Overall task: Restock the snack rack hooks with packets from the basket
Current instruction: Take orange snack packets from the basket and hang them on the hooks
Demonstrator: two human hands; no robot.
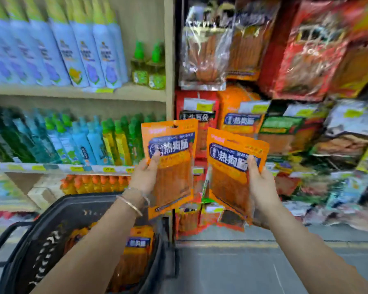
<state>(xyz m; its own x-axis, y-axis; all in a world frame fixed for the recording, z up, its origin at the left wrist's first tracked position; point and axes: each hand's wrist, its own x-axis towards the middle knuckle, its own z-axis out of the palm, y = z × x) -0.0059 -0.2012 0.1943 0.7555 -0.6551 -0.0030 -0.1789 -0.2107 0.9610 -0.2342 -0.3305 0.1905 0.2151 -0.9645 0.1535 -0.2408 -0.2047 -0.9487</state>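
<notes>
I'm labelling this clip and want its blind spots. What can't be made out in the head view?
Head view:
1. Rack hooks: hidden behind the hanging packets.
2. Basket contents: partly covered by the left forearm, cut off by the bottom edge.
3. Fingers of the left hand and right hand: behind the left packet and right packet; only thumbs show.
4. Rack labels at far right: blurred.

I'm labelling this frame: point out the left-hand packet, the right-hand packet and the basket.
left-hand packet (170,145): head view, blue label.
right-hand packet (227,153): head view, blue label.
basket (72,203): head view, far rim.
</notes>
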